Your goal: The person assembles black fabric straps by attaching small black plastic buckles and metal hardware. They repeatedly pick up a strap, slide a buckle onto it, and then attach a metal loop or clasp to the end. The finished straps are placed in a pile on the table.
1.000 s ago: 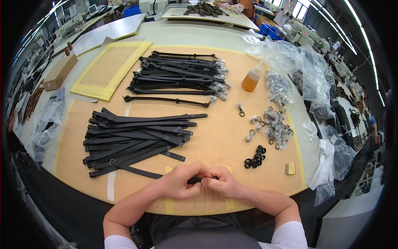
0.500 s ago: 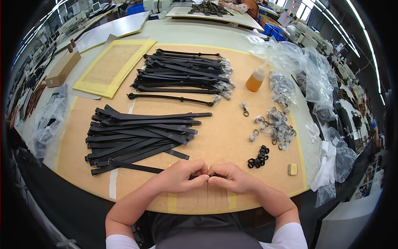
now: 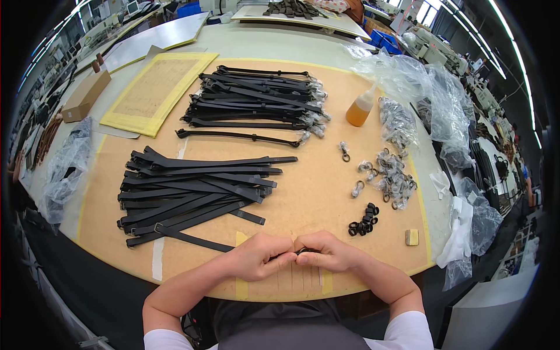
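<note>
Both hands meet at the near edge of the work board. A black strap (image 3: pixel 201 240) with a metal buckle runs from the left into my left hand (image 3: pixel 258 256), which is closed around it. My right hand (image 3: pixel 324 251) pinches a short dark piece at the strap's end, between thumb and fingers. Whether a small loop sits on it is hidden by the fingers. Beyond my left hand lies a pile of black straps (image 3: pixel 192 189). Small black loops (image 3: pixel 364 219) are heaped beyond my right hand, with plastic-wrapped metal clasps (image 3: pixel 392 175) farther off.
Finished-looking straps with wrapped clasps (image 3: pixel 251 102) lie in a row at the back. A bottle of amber liquid (image 3: pixel 359 109) stands right of them. A yellow-edged board (image 3: pixel 157 93) and a cardboard box (image 3: pixel 86 96) are at left. A small yellow block (image 3: pixel 412 237) and clear plastic bags (image 3: pixel 446 111) are at right.
My left hand has shifted slightly toward me, its fingers more curled. A little more of the dark piece shows by my right thumb. The piles have not changed.
</note>
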